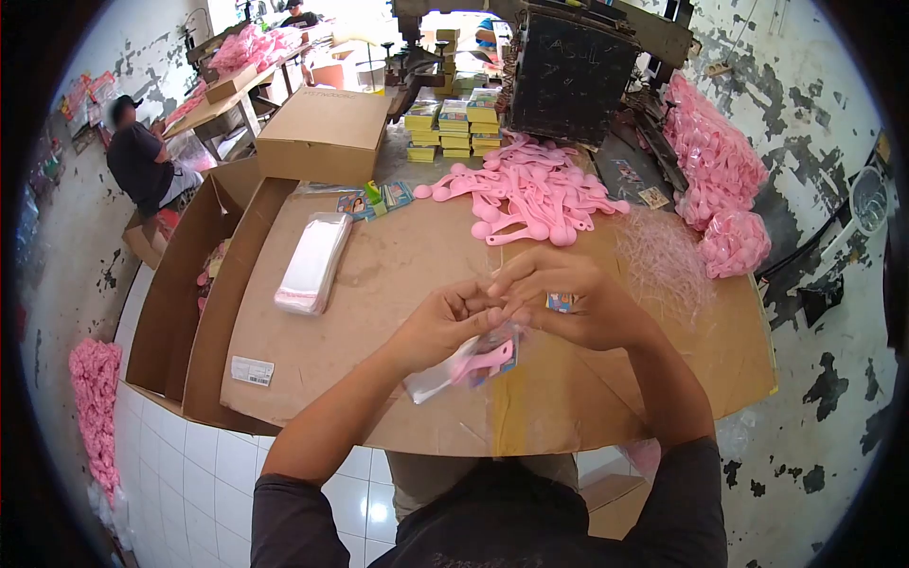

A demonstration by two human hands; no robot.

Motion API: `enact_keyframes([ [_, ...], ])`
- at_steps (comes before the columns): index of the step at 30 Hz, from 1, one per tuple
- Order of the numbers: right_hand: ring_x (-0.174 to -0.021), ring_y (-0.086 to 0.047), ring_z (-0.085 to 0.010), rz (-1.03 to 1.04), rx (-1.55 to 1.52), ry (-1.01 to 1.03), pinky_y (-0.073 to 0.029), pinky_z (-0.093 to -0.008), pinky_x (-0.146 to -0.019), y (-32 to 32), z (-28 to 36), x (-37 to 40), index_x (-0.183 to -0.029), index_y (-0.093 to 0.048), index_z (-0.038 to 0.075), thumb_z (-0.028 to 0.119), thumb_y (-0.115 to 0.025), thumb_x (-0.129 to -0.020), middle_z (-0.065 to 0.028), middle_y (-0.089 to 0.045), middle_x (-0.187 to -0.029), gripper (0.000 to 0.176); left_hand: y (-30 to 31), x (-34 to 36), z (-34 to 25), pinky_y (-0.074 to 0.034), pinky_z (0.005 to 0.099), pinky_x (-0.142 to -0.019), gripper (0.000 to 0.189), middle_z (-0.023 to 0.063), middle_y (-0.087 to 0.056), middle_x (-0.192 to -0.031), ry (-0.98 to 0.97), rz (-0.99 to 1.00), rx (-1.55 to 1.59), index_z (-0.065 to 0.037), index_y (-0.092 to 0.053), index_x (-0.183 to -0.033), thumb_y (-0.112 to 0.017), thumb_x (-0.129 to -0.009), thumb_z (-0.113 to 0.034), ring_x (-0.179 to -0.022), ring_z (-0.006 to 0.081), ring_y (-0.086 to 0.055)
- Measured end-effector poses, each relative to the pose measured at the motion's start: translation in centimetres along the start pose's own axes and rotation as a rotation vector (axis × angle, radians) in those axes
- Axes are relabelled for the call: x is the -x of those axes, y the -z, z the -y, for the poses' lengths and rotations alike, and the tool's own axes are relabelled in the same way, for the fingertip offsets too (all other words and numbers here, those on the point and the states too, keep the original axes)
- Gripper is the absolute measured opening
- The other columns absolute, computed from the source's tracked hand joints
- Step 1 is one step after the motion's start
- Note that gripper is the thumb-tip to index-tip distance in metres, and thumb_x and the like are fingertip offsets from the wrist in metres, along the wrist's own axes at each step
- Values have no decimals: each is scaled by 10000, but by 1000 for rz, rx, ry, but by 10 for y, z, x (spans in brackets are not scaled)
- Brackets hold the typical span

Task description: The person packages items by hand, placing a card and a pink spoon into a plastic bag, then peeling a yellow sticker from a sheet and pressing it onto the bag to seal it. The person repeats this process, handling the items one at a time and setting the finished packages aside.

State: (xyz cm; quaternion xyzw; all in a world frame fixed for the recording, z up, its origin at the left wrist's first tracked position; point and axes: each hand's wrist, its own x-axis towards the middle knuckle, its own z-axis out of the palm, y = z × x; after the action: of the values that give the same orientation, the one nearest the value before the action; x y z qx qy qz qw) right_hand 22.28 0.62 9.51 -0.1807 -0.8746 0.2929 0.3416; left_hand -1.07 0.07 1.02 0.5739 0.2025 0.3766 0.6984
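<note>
Plainly pink scoop (491,358), clear bag (430,382).

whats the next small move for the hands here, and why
I'd have the right hand smooth the bag shut at its upper end while the left hand steadies it. The pink scoop seems to be inside, and the fingers of both hands already meet at that end.

Glossy pink plastic spoons (540,194), matt cardboard (379,275).
</note>
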Motion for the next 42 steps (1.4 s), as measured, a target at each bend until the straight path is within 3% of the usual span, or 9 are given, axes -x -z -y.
enact_keyframes([
  [3,-962,-683,-237,-64,364,64,-525,-360,-844,2,26,-9,-924,-729,51,16,-729,-877,-82,-714,-1003,58,-3,-5,2,-503,315,-1023,363,112,-654,-1341,-108,-189,-143,15,-546,-1382,-590,-1050,-125,-1199,144,-627],
  [7,-847,-677,-263,-136,642,-65,-538,-380,-751,4,36,-9,-931,-718,41,85,-745,-864,-90,-683,-901,85,0,1,-3,-485,334,-1066,371,114,-642,-1364,-194,-131,-250,11,-545,-1392,-583,-1034,-76,-1243,175,-614],
  [16,-683,-658,-257,-194,474,-126,-523,-358,-632,-7,24,-2,-998,-706,16,62,-733,-877,-117,-674,-878,133,-16,2,-5,-533,317,-989,337,110,-693,-1269,-284,-191,-416,-3,-602,-1346,-617,-1010,-31,-1133,193,-691],
  [19,-789,-668,-263,-272,456,-217,-522,-371,-702,-12,26,-4,-1000,-698,26,53,-738,-853,-114,-673,-940,155,-14,3,-4,-563,286,-899,342,124,-716,-1213,-224,-229,-378,5,-597,-1349,-638,-1015,-58,-1046,165,-715],
  [22,-941,-654,-271,-360,700,90,-504,-390,-803,-17,22,-9,-991,-688,47,58,-750,-818,-106,-658,-1020,184,-15,7,-7,-574,263,-829,338,114,-751,-1101,-176,-261,-426,21,-603,-1335,-651,-1008,-53,-977,137,-725],
  [25,-1046,-620,-275,-263,861,117,-470,-414,-883,-26,21,-9,-960,-677,42,97,-757,-771,-105,-635,-1051,212,-19,9,-5,-577,259,-802,343,95,-772,-992,-214,-305,-518,43,-608,-1318,-669,-993,-46,-924,128,-733],
  [31,-985,-616,-262,-138,1138,248,-463,-414,-883,-37,4,-6,-928,-662,-5,136,-725,-732,-106,-625,-997,250,-23,8,-3,-581,312,-683,465,133,-776,-874,-347,-331,-798,17,-590,-1364,-727,-938,-108,-713,189,-753],
  [37,-854,-616,-215,-460,604,-138,-472,-348,-739,5,-17,0,-907,-658,25,67,-643,-845,-74,-613,-898,76,-20,6,-10,-579,296,-759,454,121,-783,-966,-219,-273,-622,-2,-572,-1400,-693,-976,-111,-808,146,-745],
  [42,-810,-611,-116,-247,-483,-753,-483,-297,-693,120,-32,89,-1009,-634,2,112,-612,-985,-18,-621,-840,115,-10,3,-13,-549,266,-875,411,123,-766,-1104,-46,-224,-163,2,-561,-1411,-638,-1026,-119,-994,101,-703],
])
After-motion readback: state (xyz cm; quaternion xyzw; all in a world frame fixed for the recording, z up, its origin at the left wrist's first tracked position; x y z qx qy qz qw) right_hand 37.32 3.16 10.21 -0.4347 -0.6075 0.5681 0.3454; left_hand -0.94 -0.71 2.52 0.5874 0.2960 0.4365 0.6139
